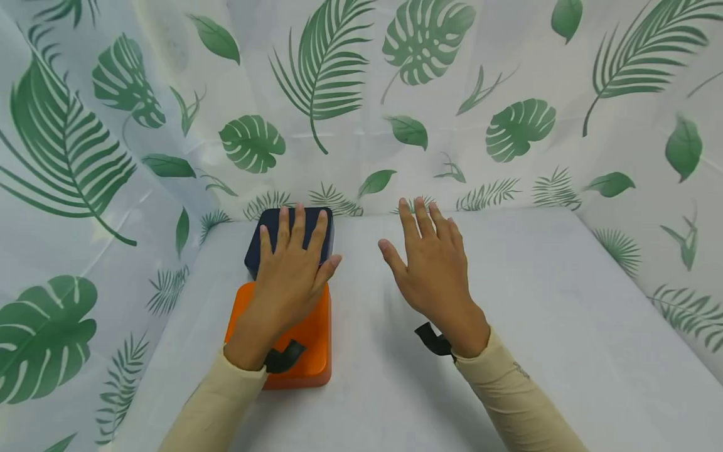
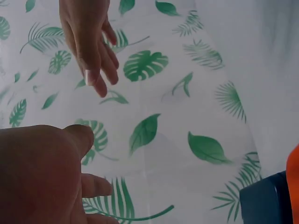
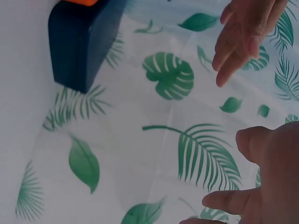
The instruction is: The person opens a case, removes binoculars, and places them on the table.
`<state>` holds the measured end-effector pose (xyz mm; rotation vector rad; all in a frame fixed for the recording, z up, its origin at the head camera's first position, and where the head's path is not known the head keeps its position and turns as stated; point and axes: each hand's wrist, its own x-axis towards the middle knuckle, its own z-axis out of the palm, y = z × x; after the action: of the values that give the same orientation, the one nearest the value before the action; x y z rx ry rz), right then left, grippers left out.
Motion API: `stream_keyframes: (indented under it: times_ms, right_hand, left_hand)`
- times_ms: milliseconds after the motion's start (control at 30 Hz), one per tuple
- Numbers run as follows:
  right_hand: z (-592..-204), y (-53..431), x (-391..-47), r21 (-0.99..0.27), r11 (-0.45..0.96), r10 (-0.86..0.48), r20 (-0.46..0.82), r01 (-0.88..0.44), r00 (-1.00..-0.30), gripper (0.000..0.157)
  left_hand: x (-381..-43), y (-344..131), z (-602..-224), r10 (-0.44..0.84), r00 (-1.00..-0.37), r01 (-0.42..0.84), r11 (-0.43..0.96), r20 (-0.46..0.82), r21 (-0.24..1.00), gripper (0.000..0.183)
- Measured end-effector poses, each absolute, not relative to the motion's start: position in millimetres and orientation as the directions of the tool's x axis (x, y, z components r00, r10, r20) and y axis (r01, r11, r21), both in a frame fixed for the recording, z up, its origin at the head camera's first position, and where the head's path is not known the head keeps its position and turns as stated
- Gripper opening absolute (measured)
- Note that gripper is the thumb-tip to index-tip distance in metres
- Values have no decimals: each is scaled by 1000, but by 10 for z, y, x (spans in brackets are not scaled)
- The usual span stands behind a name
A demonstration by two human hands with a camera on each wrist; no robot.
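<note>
My left hand (image 1: 288, 282) is held with its fingers spread, above a dark blue box (image 1: 262, 251) and an orange box (image 1: 310, 333). It holds nothing, and the wrist views show it apart from both boxes. To the right, my right hand (image 1: 432, 270) hovers over the white table with straight fingers and nothing in them. The blue box lies behind the orange one; the hand and forearm cover part of each. At the lower right of the left wrist view are a corner of the blue box (image 2: 266, 200) and an edge of the orange box (image 2: 293, 182).
The white table (image 1: 542, 314) runs back to a white curtain (image 1: 350, 81) printed with green leaves, which also hangs along the left and right sides. Both boxes stand on the left part of the table. A black strap (image 1: 433, 339) shows at the right wrist.
</note>
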<state>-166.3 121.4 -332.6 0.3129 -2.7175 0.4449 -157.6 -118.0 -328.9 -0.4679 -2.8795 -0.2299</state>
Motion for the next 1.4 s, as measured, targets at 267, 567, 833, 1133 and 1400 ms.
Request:
stream_keyframes:
  times_ms: [267, 567, 833, 1133, 1400]
  right_hand:
    - [-3451, 1026, -1653, -295, 898, -150, 493, -327, -857, 74]
    - [-3644, 857, -1634, -350, 863, -166, 482, -363, -860, 70]
    - [-3778, 767, -1599, -355, 856, -187, 468, -377, -864, 68]
    - [-3958, 671, -1562, -493, 792, -177, 378, -360, -909, 66]
    - [-4123, 589, -1509, -693, 660, -187, 222, -290, -957, 64]
  left_hand:
    - [-1507, -1409, -3398, 267, -919, 321, 933, 289, 162, 74]
    - [-1437, -1618, -3598, 238, -912, 318, 925, 335, 207, 72]
    - [-1389, -1756, -3744, 194, -929, 284, 921, 317, 268, 70]
    - [-1323, -1923, -3864, 114, -960, 213, 889, 255, 406, 70]
    - [-1263, -2128, -3967, 71, -967, 187, 849, 244, 494, 67]
